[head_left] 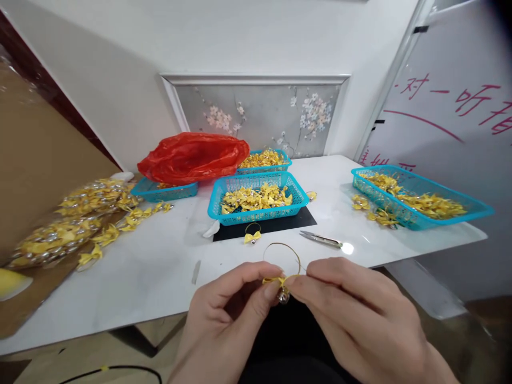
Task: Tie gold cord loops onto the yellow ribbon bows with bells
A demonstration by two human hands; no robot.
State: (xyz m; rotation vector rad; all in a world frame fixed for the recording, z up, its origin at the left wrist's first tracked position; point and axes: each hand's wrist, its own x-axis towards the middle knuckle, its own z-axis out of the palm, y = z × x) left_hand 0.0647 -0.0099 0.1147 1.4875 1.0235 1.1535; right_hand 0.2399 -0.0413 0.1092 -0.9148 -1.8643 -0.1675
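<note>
Your yellow bow point(276, 280), with its small bell and gold loop, sits pinched between both hands just off the near edge of the white surface point(160, 266), over your lap. Bare surface lies ahead, up to a finished bow point(252, 236), the scissors point(322, 240) and the middle blue basket point(258, 198). Your left hand point(224, 320) and right hand point(360, 314) meet fingertip to fingertip, each grip pressed onto the bow, palms angled inward.
</note>
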